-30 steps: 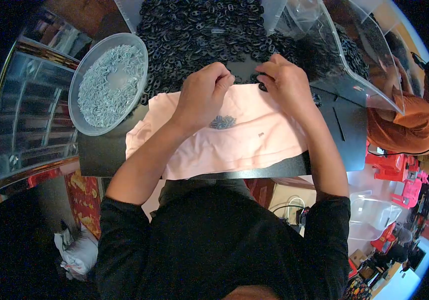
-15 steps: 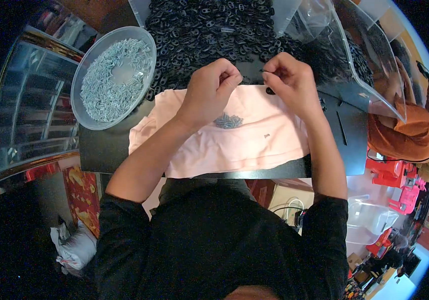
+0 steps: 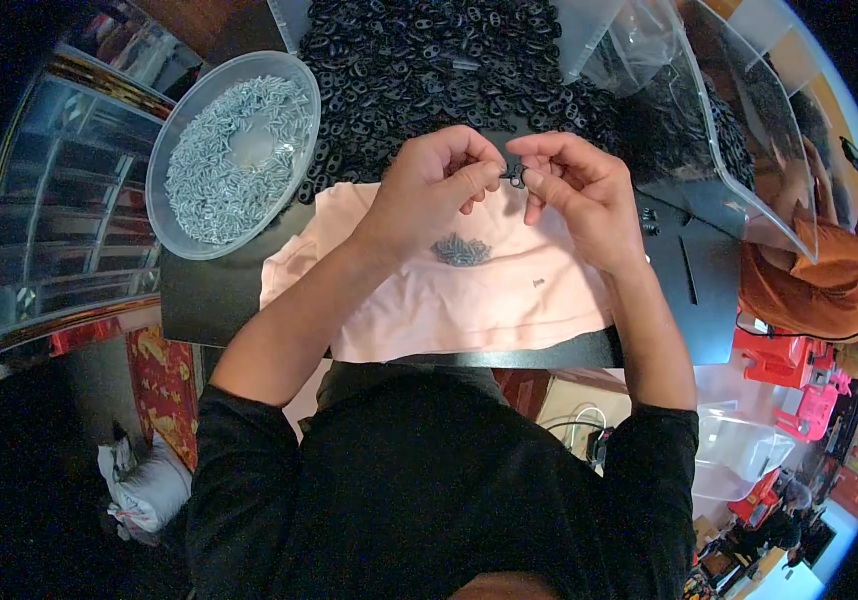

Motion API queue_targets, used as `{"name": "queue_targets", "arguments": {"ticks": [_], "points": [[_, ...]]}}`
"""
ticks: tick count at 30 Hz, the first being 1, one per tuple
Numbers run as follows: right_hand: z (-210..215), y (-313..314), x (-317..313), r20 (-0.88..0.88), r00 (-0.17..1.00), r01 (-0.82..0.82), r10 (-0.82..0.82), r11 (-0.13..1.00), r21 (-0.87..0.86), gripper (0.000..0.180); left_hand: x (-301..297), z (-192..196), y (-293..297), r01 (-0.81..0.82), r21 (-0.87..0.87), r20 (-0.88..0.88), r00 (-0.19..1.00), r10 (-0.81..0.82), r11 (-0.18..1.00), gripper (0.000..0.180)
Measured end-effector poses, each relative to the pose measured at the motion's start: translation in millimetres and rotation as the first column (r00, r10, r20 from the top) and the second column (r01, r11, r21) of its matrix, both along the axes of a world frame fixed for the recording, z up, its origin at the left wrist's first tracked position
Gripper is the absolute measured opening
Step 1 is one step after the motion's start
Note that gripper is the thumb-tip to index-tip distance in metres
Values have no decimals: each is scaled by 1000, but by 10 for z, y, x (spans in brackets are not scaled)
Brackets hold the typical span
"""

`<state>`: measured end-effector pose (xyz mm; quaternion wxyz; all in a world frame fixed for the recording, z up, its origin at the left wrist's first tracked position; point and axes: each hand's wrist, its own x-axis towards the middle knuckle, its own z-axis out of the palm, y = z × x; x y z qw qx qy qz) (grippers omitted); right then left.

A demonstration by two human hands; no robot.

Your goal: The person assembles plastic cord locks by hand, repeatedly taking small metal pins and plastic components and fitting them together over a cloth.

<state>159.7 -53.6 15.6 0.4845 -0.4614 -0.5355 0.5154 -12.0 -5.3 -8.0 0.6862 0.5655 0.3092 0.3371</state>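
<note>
While pinched between hands (image 3: 514, 185), black clip (image 3: 515, 177).

Left hand (image 3: 434, 190) and right hand (image 3: 577, 195) meet at 12 o'clock of the pink cloth (image 3: 449, 290), fingertips pinching one small black link (image 3: 516, 177) between them. Small heap of metal pins (image 3: 461, 249) on the cloth, below the hands. Round clear tub of silver pins (image 3: 232, 150) at 10 o'clock. Pile of black links (image 3: 429, 60) at 12 o'clock on the dark surface (image 3: 204, 300).
</note>
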Motion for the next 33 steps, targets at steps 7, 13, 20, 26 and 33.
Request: {"name": "queue_targets", "arguments": {"ticks": [7,13,20,26,33], "points": [[-54,2,-35,-59,997,58,-56,998,30,22,3,-21,-11,13,50,-8,1000,-13,999,7],[-43,-18,-63,-52,995,88,-86,996,34,21,4,-13,-23,-12,115,-34,999,16,993,7],[-83,-12,-65,-68,993,100,-96,993,57,17,4,-13,-32,-7,155,-75,997,19,988,9],[-74,-35,-115,-3,991,131,-131,987,91,13,17,14,-69,-45,211,-96,993,67,977,10],[-45,-55,-155,-32,986,169,-167,978,123,12,18,16,-68,-56,28,6,998,56,998,8]]}}
